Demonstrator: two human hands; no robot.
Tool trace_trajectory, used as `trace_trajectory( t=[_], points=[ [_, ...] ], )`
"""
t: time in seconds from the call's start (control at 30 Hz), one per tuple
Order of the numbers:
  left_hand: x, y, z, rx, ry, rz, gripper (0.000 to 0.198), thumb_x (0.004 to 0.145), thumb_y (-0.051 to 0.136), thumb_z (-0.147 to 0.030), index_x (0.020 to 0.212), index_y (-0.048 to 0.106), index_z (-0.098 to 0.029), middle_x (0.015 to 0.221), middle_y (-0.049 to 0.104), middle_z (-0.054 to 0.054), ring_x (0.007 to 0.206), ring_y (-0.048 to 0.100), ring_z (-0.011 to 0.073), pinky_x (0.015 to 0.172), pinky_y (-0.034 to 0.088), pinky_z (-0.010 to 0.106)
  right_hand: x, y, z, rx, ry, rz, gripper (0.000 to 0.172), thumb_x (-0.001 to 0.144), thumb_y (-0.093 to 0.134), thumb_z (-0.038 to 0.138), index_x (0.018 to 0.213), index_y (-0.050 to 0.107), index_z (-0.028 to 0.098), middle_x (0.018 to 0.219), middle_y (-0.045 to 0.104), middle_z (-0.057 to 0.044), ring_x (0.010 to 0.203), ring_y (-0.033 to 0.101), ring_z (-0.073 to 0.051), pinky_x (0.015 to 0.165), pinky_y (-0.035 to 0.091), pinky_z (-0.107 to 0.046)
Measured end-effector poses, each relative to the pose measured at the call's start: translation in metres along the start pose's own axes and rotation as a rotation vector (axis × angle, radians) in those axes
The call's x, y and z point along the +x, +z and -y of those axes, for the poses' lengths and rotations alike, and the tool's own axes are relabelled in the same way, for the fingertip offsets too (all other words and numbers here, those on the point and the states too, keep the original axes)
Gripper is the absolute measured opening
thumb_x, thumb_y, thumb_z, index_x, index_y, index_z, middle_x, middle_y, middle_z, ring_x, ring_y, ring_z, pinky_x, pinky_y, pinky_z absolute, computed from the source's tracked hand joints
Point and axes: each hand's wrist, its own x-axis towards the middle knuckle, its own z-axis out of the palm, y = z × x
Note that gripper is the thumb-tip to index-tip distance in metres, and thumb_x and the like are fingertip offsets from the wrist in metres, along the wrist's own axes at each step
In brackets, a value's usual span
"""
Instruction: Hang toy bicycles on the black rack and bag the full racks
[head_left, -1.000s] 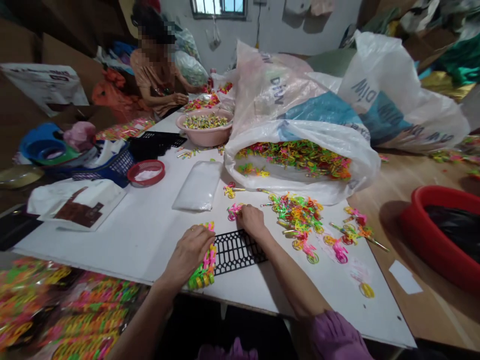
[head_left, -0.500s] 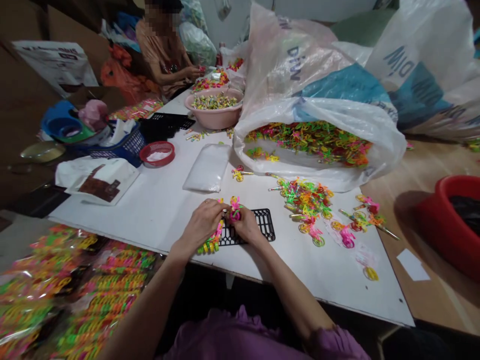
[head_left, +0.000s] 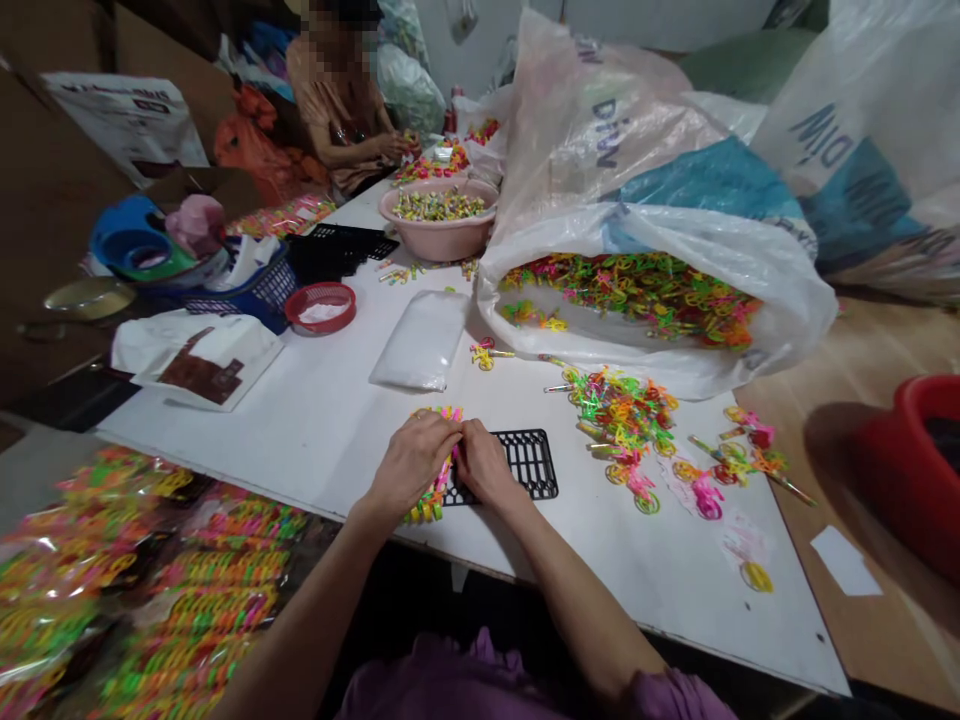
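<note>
My left hand [head_left: 414, 462] is closed over a row of bright plastic toys [head_left: 429, 505] standing on the left part of a black plastic grid [head_left: 534, 462]. Its fingertips meet those of my right hand [head_left: 486, 465], which is closed too and lies across the middle of the grid. Whatever the fingers pinch is hidden between them. To the right lies a loose pile of bicycle-shaped plastic toys [head_left: 626, 410], some with shiny sticks. A single toy [head_left: 484, 353] rests beyond my hands.
A big white sack [head_left: 637, 365] of toys lies open at the back. Around stand a clear plastic packet [head_left: 420, 342], a red basket [head_left: 330, 320], a pink basin [head_left: 442, 240] and a red tub [head_left: 900, 480]. Packed toys [head_left: 195, 600] lie lower left; a person [head_left: 349, 120] sits at the far end.
The pink toy that showed at my right fingers is now hidden. My hands have closed together, fingertips touching, and the view has shifted slightly.
</note>
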Motion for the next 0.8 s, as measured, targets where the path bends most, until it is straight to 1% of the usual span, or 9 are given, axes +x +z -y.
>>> trace_trajectory(
  t=[0.13,0.23,0.27,0.3,0.4,0.5,0.57,0.67,0.8],
  points=[
    [-0.006,0.001,-0.001,-0.003,0.027,-0.019,0.017,0.089,0.045,-0.021,0.088,0.061,-0.018,0.082,0.064,0.003,0.084,0.057,0.0171,0.08,0.045,0.032,-0.004,-0.001,-0.012,0.1,-0.078,-0.017,0.015,0.084,0.044,0.015,0.096,0.053,0.014,0.091,0.057,-0.007,0.08,0.055,-0.016,0.071,0.042,-0.026],
    [-0.011,0.006,0.0,-0.004,0.064,-0.045,0.018,0.09,0.043,-0.019,0.088,0.061,-0.02,0.081,0.063,0.002,0.082,0.057,0.0166,0.078,0.046,0.032,0.011,-0.023,-0.036,0.229,-0.187,0.119,0.012,0.083,0.05,0.019,0.091,0.058,0.016,0.081,0.061,-0.002,0.075,0.057,-0.014,0.067,0.042,-0.023],
    [-0.013,0.008,0.001,0.002,0.077,-0.06,0.018,0.09,0.043,-0.019,0.09,0.061,-0.02,0.082,0.063,0.003,0.082,0.057,0.0167,0.078,0.046,0.032,0.023,-0.034,-0.044,0.216,-0.184,0.125,0.012,0.083,0.051,0.019,0.091,0.06,0.016,0.081,0.062,-0.002,0.075,0.057,-0.014,0.067,0.042,-0.022],
    [-0.015,0.01,0.001,0.007,0.09,-0.073,0.019,0.09,0.042,-0.019,0.091,0.061,-0.021,0.083,0.063,0.003,0.082,0.057,0.0168,0.079,0.046,0.033,0.037,-0.045,-0.05,0.165,-0.155,0.088,0.015,0.084,0.05,0.018,0.093,0.061,0.016,0.084,0.063,-0.003,0.077,0.058,-0.014,0.069,0.042,-0.023],
    [-0.019,0.015,0.003,0.016,0.111,-0.109,0.02,0.09,0.041,-0.018,0.093,0.061,-0.021,0.084,0.063,0.004,0.083,0.057,0.0172,0.081,0.046,0.034,0.087,-0.071,-0.061,-0.133,0.048,-0.149,0.024,0.085,0.045,0.015,0.105,0.059,0.014,0.103,0.06,-0.01,0.089,0.057,-0.018,0.075,0.042,-0.026],
    [-0.022,0.016,0.003,0.023,0.132,-0.152,0.017,0.088,0.043,-0.016,0.091,0.06,-0.018,0.08,0.063,0.004,0.08,0.057,0.0171,0.079,0.047,0.033,0.118,-0.072,-0.063,-0.356,0.13,-0.171,0.027,0.085,0.04,0.011,0.105,0.058,0.012,0.11,0.055,-0.014,0.095,0.056,-0.021,0.076,0.042,-0.028],
    [-0.022,0.015,0.004,0.026,0.131,-0.153,0.016,0.088,0.043,-0.015,0.09,0.059,-0.018,0.078,0.063,0.004,0.079,0.057,0.0169,0.078,0.047,0.033,0.116,-0.063,-0.063,-0.397,0.122,-0.154,0.027,0.085,0.037,0.009,0.102,0.058,0.011,0.109,0.056,-0.014,0.097,0.055,-0.022,0.076,0.042,-0.029],
    [-0.016,0.013,0.007,0.027,0.09,-0.109,0.018,0.09,0.042,-0.018,0.09,0.059,-0.019,0.081,0.063,0.004,0.082,0.057,0.0174,0.081,0.045,0.034,0.088,-0.055,-0.065,-0.33,0.176,-0.154,0.022,0.086,0.041,0.016,0.1,0.058,0.012,0.099,0.06,-0.012,0.09,0.057,-0.021,0.072,0.042,-0.029],
    [0.003,0.008,0.013,0.029,0.01,-0.097,0.018,0.089,0.043,-0.024,0.088,0.06,-0.019,0.083,0.063,0.005,0.084,0.056,0.0195,0.081,0.045,0.036,0.044,-0.066,-0.06,0.024,0.232,-0.183,0.017,0.081,0.056,0.03,0.089,0.062,0.017,0.083,0.065,-0.004,0.075,0.058,-0.016,0.066,0.04,-0.025]
  ],
)
